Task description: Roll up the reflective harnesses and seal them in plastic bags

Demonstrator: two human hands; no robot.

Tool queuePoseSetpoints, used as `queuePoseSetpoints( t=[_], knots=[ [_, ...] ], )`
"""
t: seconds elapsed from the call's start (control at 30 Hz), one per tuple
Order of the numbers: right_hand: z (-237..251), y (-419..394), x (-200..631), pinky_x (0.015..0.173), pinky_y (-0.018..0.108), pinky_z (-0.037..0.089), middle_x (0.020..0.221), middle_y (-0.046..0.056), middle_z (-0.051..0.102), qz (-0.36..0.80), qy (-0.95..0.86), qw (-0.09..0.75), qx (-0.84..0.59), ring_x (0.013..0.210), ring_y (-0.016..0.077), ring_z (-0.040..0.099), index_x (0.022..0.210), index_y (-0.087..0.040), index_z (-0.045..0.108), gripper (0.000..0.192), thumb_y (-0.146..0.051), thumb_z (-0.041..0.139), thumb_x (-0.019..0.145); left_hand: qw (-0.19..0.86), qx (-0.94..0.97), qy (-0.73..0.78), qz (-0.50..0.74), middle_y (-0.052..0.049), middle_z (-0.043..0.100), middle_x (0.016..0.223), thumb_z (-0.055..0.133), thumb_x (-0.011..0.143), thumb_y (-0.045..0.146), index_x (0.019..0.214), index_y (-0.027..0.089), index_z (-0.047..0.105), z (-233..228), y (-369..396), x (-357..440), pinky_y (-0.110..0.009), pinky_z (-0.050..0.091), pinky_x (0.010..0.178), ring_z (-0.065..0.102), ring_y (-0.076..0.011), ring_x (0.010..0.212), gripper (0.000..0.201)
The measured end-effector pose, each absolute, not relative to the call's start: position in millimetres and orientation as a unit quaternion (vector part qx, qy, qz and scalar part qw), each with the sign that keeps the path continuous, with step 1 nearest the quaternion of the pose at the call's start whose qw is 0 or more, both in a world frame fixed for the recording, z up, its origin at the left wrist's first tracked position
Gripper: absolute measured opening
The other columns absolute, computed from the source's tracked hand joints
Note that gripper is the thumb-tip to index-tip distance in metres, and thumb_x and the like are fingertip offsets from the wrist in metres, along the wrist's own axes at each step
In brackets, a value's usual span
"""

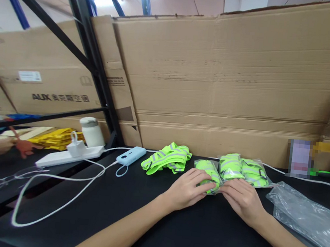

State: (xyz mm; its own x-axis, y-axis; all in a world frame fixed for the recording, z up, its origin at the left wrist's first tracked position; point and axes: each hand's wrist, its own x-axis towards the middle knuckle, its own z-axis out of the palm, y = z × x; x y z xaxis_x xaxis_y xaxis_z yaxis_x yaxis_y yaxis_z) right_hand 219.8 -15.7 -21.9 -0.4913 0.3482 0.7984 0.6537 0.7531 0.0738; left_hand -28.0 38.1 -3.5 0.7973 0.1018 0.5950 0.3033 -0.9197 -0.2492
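A clear plastic bag with folded neon-green reflective straps (208, 168) inside lies on the black table between my hands. My left hand (189, 188) has its fingers closed on the bag's near left part. At the bag's right edge, my right hand (242, 198) pinches the plastic with thumb and fingers. Right behind my right hand sit two more bagged bundles, one upright (230, 165) and one beside it (254, 173). A loose heap of green reflective straps (167, 158), unbagged, rests to the left.
Clear plastic bags (311, 217) lie at the right. Leftward are a blue power bank (131, 156) with a looping white cable (64, 206), a power strip (70, 156), a white bottle (92, 132) and glasses (2, 182). Another person's hand (5, 143) shows far left. Cardboard (216, 81) walls the back.
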Motion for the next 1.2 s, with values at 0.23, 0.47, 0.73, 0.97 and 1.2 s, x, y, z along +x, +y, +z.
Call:
queuePoseSetpoints(
  t=[0.23, 0.47, 0.73, 0.97, 1.2],
  knots=[
    [-23.7, -16.0, 218.4, 0.069, 0.031, 0.051, 0.088, 0.006, 0.072, -0.183, -0.826, 0.440, -0.301, 0.077, 0.0181, 0.068, 0.099, -0.016, 0.070, 0.009, -0.016, 0.061, 0.098, 0.144, -0.917, -0.097, -0.360, -0.010, 0.069, 0.116, 0.059, 0.095, 0.012, 0.125, 0.020, 0.062, -5.5, 33.1, -23.7, -0.038, 0.055, 0.090, 0.064, -0.0239, 0.111, 0.031],
    [-24.5, -15.9, 219.2, 0.068, 0.031, 0.049, 0.088, 0.007, 0.072, -0.171, -0.838, 0.436, -0.282, 0.076, 0.0180, 0.067, 0.100, -0.016, 0.071, 0.013, -0.012, 0.059, 0.099, 0.108, -0.918, -0.111, -0.366, -0.009, 0.069, 0.111, 0.064, 0.095, 0.017, 0.117, 0.021, 0.067, -5.3, 32.2, -20.8, -0.036, 0.054, 0.088, 0.064, -0.0217, 0.103, 0.023],
    [-28.2, -15.8, 217.1, 0.072, 0.031, 0.053, 0.090, 0.007, 0.072, -0.129, -0.834, 0.443, -0.302, 0.078, 0.0182, 0.069, 0.099, -0.016, 0.070, 0.011, -0.013, 0.060, 0.098, 0.108, -0.919, -0.107, -0.365, -0.009, 0.068, 0.111, 0.066, 0.096, 0.030, 0.116, 0.020, 0.068, -6.9, 35.0, -22.2, -0.036, 0.052, 0.087, 0.064, -0.0225, 0.102, 0.022],
    [-26.7, -15.7, 217.0, 0.071, 0.032, 0.054, 0.090, 0.007, 0.073, -0.133, -0.833, 0.454, -0.287, 0.078, 0.0184, 0.069, 0.101, -0.017, 0.071, 0.010, -0.013, 0.064, 0.096, 0.106, -0.916, -0.114, -0.369, -0.009, 0.068, 0.111, 0.065, 0.097, 0.030, 0.117, 0.020, 0.068, -5.3, 35.0, -22.4, -0.036, 0.052, 0.086, 0.064, -0.0227, 0.102, 0.023],
    [-25.5, -14.9, 219.2, 0.067, 0.031, 0.052, 0.090, 0.008, 0.073, -0.149, -0.839, 0.451, -0.265, 0.077, 0.0180, 0.068, 0.103, -0.015, 0.071, 0.012, -0.009, 0.064, 0.096, 0.101, -0.917, -0.114, -0.369, -0.009, 0.069, 0.110, 0.065, 0.097, 0.030, 0.118, 0.021, 0.068, -5.3, 34.3, -22.0, -0.034, 0.053, 0.086, 0.065, -0.0212, 0.101, 0.023]
  ],
)
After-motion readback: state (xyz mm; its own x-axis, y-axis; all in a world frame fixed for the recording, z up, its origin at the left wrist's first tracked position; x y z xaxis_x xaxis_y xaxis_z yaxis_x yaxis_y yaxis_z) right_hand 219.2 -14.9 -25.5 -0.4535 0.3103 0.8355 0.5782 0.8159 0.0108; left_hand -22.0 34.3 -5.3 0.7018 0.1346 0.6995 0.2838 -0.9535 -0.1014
